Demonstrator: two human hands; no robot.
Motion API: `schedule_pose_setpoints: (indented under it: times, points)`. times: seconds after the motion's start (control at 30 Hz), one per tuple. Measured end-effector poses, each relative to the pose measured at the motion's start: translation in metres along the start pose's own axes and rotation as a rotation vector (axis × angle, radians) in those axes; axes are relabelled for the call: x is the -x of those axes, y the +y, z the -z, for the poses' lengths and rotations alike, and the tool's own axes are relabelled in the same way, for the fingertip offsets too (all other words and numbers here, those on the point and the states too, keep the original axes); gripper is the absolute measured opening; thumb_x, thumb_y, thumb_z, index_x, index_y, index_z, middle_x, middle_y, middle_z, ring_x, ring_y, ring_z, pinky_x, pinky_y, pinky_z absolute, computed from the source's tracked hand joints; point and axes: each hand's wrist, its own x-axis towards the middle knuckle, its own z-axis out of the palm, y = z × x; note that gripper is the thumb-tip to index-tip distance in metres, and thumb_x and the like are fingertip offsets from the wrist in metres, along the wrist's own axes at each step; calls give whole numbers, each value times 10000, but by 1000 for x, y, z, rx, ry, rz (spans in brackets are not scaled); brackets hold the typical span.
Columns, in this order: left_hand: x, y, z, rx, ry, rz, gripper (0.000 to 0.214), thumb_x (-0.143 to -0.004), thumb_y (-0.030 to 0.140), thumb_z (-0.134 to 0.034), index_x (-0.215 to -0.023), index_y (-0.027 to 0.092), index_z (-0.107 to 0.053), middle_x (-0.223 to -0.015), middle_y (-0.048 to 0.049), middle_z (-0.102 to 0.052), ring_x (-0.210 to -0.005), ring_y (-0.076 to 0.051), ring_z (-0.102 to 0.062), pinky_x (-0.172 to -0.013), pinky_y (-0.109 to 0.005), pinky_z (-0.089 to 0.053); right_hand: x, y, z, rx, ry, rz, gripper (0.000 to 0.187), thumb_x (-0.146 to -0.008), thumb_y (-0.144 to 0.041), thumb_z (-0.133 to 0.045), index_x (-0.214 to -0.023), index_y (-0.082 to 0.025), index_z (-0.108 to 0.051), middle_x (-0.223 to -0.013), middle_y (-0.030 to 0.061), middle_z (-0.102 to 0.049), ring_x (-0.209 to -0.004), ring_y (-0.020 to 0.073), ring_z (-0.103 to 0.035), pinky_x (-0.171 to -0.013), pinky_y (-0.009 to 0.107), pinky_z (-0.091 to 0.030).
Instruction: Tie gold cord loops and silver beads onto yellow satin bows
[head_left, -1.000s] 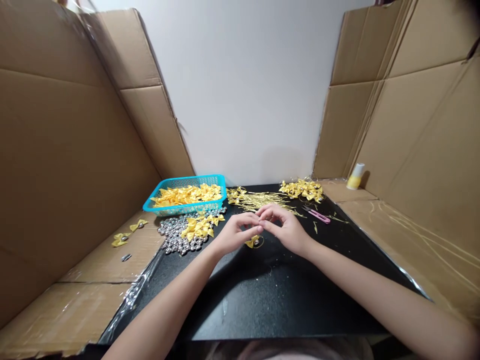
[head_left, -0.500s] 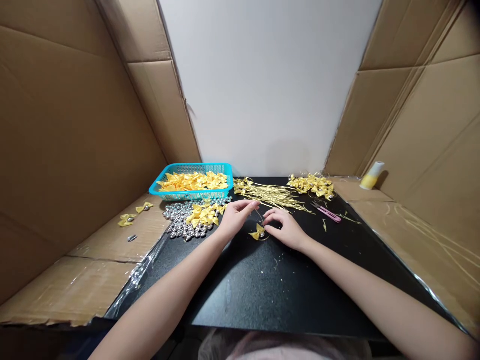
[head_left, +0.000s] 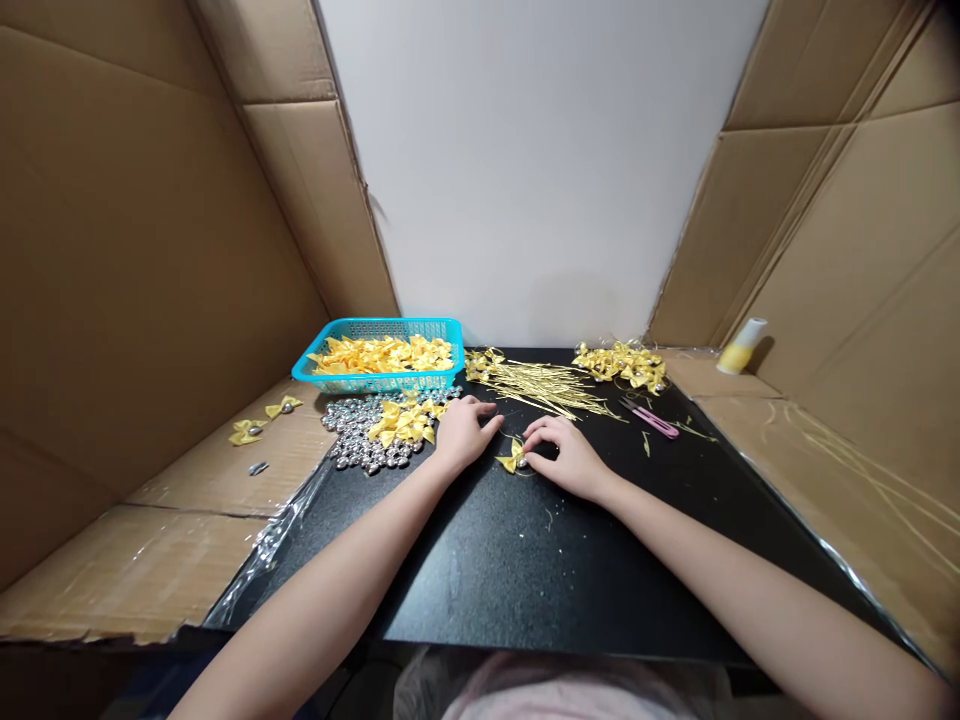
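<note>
Glare on the black tabletop (head_left: 480, 575); left cardboard wall (head_left: 135, 260) dim; edges stretched.

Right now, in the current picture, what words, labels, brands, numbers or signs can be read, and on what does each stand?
None: no readable text shows.
The tan cardboard wall, turquoise perforated plastic basket and pink-handled snips bear no lettering I can make out.
Any print on the white-and-yellow tapered spool is too small to tell.
</note>
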Motion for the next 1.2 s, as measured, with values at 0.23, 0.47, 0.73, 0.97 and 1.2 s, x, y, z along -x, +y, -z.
schedule_pose_setpoints:
  times: [0.23,0.47,0.73,0.97,1.2]
  points:
    - [5,16,24,5,-227,-230,96,-707,206,-634,-710,199,-730,-755,-24,-610,-795,-190,-552,-755,-288,-415,3,-6,3,102,33,72,102,-710,-119,-658,-701,-220,-668,-914,23,-665,-905,206,-562,-863,405,-408]
    - [10,23,24,78,-406,-239,96,-686,230,-655,-679,181,-737,-695,-17,-625,-711,-160,-566,-713,-256,-418,2,-5,1,114,23,78,93,-719,-130,-665,-700,-220,-671,-894,16,-666,-880,201,-559,-872,415,-397]
    - [10,18,15,150,-449,-123,178,-707,283,-606,-711,155,-730,-692,-21,-657,-658,-148,-576,-623,-232,-418,1,-8,0,107,-1,103,117,-741,-118,-647,-700,-224,-675,-899,22,-668,-892,200,-557,-848,402,-399]
    - [10,15,14,195,-477,-92,191,-696,285,-603,-723,149,-734,-693,-21,-662,-625,-139,-561,-582,-226,-402,1,-10,1,114,4,89,112,-746,-126,-650,-685,-219,-665,-896,18,-674,-908,202,-561,-849,402,-392]
    - [9,11,11,201,-476,-86,202,-706,313,-611,-726,160,-741,-658,-7,-649,-581,-126,-517,-549,-225,-367,1,-10,0,149,11,112,103,-740,-134,-654,-680,-218,-653,-887,16,-674,-908,203,-552,-856,406,-384]
